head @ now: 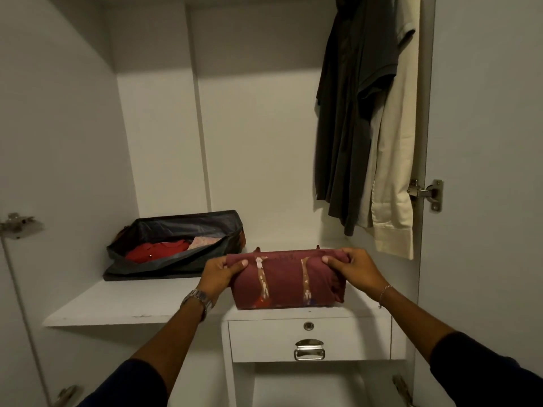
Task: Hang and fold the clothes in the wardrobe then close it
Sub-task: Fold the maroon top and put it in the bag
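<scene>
Hands pinch a folded maroon cloth (283,282) on the shelf (129,304) (left hand (219,273), right hand (351,267)), fingers clamped on its top corners; shirts (352,113) hang above.

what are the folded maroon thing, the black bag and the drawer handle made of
Folded maroon garment: soft knit-looking cloth, matte, with printed stripes. Black bag: thin, slightly shiny synthetic fabric, probably nylon; it creases and sags. Drawer handle: polished metal, chrome-like, with bright reflections.
</scene>
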